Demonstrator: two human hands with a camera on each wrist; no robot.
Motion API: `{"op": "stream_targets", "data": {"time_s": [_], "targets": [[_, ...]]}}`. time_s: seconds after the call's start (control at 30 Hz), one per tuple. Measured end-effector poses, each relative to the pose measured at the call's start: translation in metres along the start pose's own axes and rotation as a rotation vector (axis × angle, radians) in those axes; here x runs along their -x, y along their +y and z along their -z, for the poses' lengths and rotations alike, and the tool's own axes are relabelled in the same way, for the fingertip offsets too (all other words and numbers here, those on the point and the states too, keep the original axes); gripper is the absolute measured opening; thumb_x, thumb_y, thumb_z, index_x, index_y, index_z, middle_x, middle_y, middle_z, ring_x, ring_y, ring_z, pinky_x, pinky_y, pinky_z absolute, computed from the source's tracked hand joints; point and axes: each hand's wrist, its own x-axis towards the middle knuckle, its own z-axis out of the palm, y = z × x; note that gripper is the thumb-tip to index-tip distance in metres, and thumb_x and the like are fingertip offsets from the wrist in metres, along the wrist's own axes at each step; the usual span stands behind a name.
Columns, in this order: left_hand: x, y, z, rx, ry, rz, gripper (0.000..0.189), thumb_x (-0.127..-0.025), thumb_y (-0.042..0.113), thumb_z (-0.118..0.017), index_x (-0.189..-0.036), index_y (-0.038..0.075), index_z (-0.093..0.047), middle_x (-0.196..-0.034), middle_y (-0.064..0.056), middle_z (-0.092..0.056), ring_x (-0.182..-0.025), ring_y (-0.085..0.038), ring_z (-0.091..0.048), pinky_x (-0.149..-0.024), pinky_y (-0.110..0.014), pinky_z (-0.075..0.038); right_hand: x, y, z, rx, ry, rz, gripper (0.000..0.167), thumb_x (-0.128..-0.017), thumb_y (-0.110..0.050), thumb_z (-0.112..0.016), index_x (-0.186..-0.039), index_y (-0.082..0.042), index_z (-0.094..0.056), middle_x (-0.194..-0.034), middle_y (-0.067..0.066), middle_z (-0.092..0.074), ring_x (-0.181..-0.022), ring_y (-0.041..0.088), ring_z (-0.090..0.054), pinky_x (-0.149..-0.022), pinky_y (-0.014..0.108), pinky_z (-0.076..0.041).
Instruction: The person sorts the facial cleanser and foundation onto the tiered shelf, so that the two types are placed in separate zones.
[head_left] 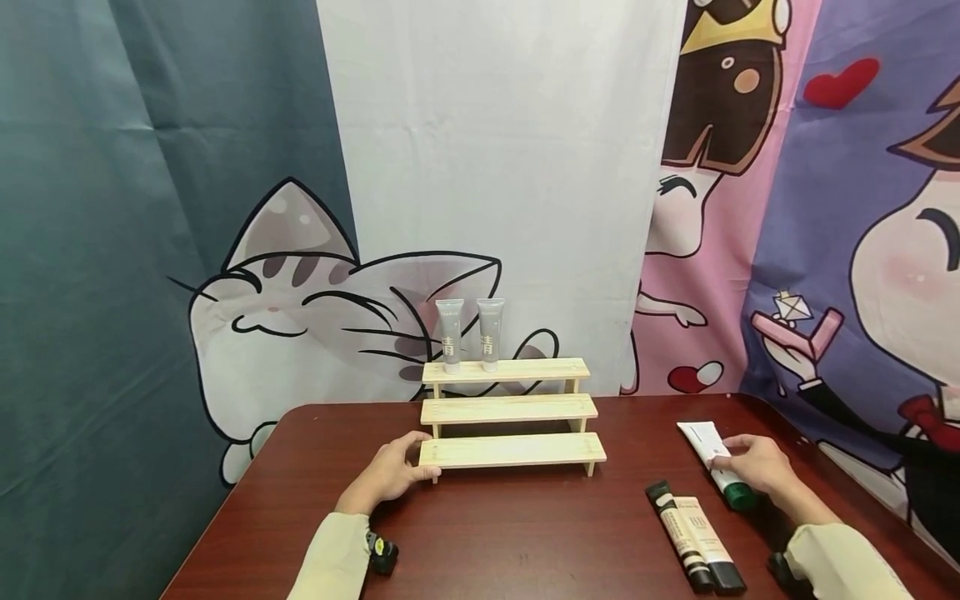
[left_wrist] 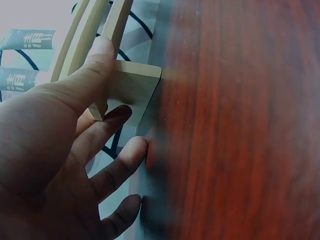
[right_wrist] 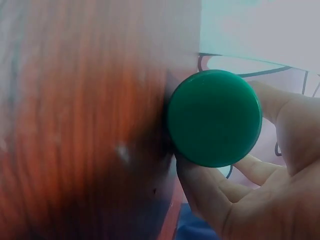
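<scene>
A pale wooden three-step display rack [head_left: 510,451] stands at the far middle of the table. My left hand [head_left: 393,471] pinches the left end of its lowest step; in the left wrist view the thumb lies on top and a finger [left_wrist: 117,117] is beneath. Two clear grey squeeze tubes [head_left: 450,333] stand upright, caps down, on the left of the top step. Over at the right, my right hand [head_left: 761,464] grips a white squeeze tube [head_left: 703,442] with a green cap [right_wrist: 215,118], thumb and fingers on opposite sides. The cap faces the right wrist camera and hides the tube's body there.
Left of the white tube and nearer me, a black-and-cream tube [head_left: 681,533] and a beige BB tube [head_left: 707,533] with a black cap lie side by side. The reddish-brown table [head_left: 517,542] ends at a printed cloth backdrop [head_left: 495,167] behind the rack.
</scene>
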Motion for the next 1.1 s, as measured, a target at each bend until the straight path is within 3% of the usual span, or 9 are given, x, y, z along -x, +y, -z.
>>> {"op": "stream_targets", "data": {"time_s": [0.43,0.67,0.97,1.1], "targets": [[0.000,-0.001,0.002,-0.003,-0.005,-0.009,0.055,-0.078,0.034,-0.084,-0.124,0.013,-0.062,-0.118,-0.013,-0.066,-0.099,-0.026,-0.060,-0.087,-0.047,-0.047,0.002,-0.013,-0.008,-0.031,0.046,0.052,0.063,-0.076,-0.025,-0.084,-0.117,0.015,-0.058,-0.095,0.027,-0.069,-0.074,0.023,-0.061,-0.060,0.033,-0.044],[0.001,0.000,0.002,0.004,-0.004,-0.003,0.055,-0.078,0.034,-0.084,-0.124,0.013,-0.062,-0.118,-0.013,-0.066,-0.101,-0.026,-0.060,-0.087,-0.047,-0.047,0.003,-0.025,-0.008,-0.050,0.082,0.060,0.066,-0.077,-0.025,-0.084,-0.122,0.014,-0.055,-0.102,0.033,-0.066,-0.078,0.029,-0.063,-0.059,0.033,-0.046],[0.001,0.002,0.002,0.010,-0.006,0.004,0.055,-0.078,0.033,-0.085,-0.124,0.014,-0.062,-0.120,-0.013,-0.065,-0.106,-0.027,-0.059,-0.090,-0.049,-0.047,0.005,-0.039,-0.014,-0.064,0.178,0.108,0.066,-0.075,-0.024,-0.086,-0.124,0.010,-0.057,-0.099,0.029,-0.069,-0.079,0.028,-0.063,-0.059,0.032,-0.045],[0.001,0.002,0.002,0.001,-0.008,0.000,0.055,-0.077,0.033,-0.085,-0.123,0.013,-0.062,-0.118,-0.013,-0.066,-0.100,-0.026,-0.059,-0.087,-0.048,-0.047,0.005,-0.049,-0.017,-0.088,0.213,0.129,0.065,-0.074,-0.020,-0.086,-0.123,0.010,-0.057,-0.097,0.029,-0.068,-0.077,0.027,-0.064,-0.057,0.030,-0.047]]}}
